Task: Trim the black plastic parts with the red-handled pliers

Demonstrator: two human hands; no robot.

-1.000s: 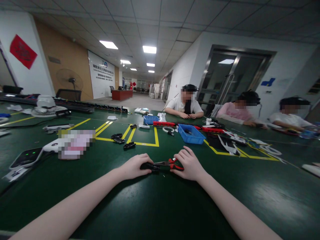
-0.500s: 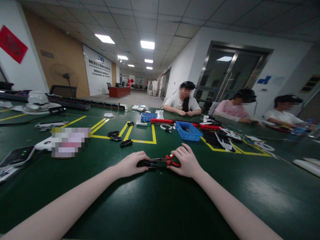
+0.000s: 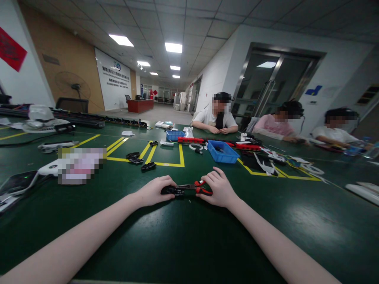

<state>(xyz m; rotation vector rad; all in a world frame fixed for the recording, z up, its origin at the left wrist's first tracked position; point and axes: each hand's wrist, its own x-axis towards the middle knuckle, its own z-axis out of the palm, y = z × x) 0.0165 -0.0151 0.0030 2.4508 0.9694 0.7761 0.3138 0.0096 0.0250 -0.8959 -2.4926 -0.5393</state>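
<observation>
My left hand (image 3: 156, 191) grips a small black plastic part (image 3: 179, 191) just above or on the green table (image 3: 183, 240); which of the two I cannot tell. Red-and-black handled pliers (image 3: 204, 191) are in my right hand (image 3: 219, 188), with fingers around the handles. The long narrow jaws of the pliers point left and reach the top of the black part, close to my left fingertips. Whether the jaws are clamped on it is too small to make out. A tiny pale scrap (image 3: 190, 201) lies on the table below the pliers.
Several similar black parts (image 3: 148, 166) lie ahead on the left by yellow tape lines. A blue bin (image 3: 222, 152) holding dark pieces stands beyond my right hand, with red strips (image 3: 189, 140) behind it. A person (image 3: 219, 114) sits opposite; two others are farther right.
The view has shifted slightly, so the scene sits a little higher and to the left. Both hands keep their hold, and the pliers stay at the black part.
</observation>
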